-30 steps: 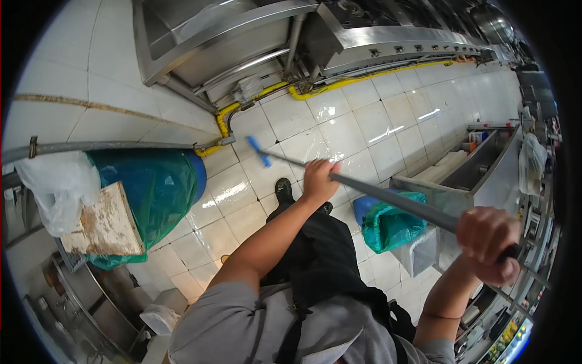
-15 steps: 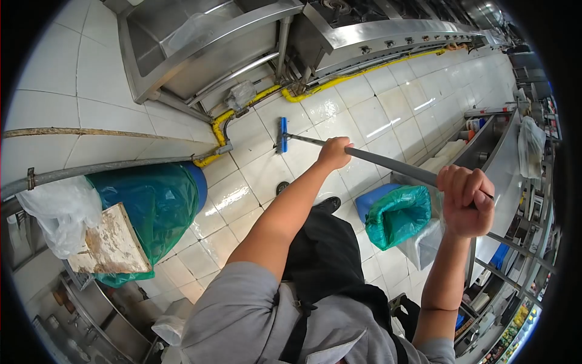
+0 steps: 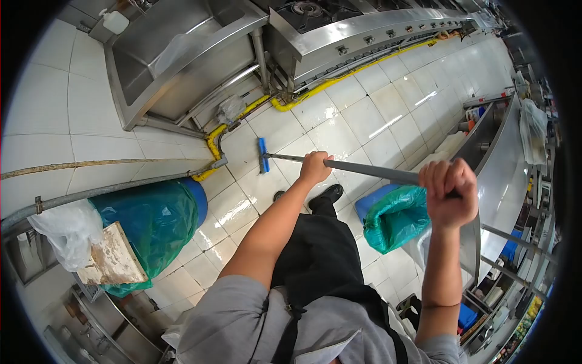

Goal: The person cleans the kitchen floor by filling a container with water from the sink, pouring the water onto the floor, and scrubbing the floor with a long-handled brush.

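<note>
A floor squeegee (image 3: 364,169) with a long grey pole and a narrow blue head (image 3: 262,155) slants across the view. Its head rests on the wet white tile floor, ahead and a little to the left of my feet. My left hand (image 3: 316,168) is wrapped round the pole partway along, with the arm stretched out. Around the upper end of the pole, my right hand (image 3: 450,193) is closed in a fist at the right. Its palm and fingers hide the pole's tip.
A steel sink (image 3: 176,60) and a stove (image 3: 376,33) line the far side, with a yellow pipe (image 3: 339,82) low along them. Left stands a blue barrel (image 3: 195,197) with a green bag; right, a green-lined bin (image 3: 394,218) beside a steel counter (image 3: 503,176).
The squeegee head has moved left and nearer to me across the tiles. Both hands have shifted left with the pole, keeping their grip. My view has also tilted slightly.
</note>
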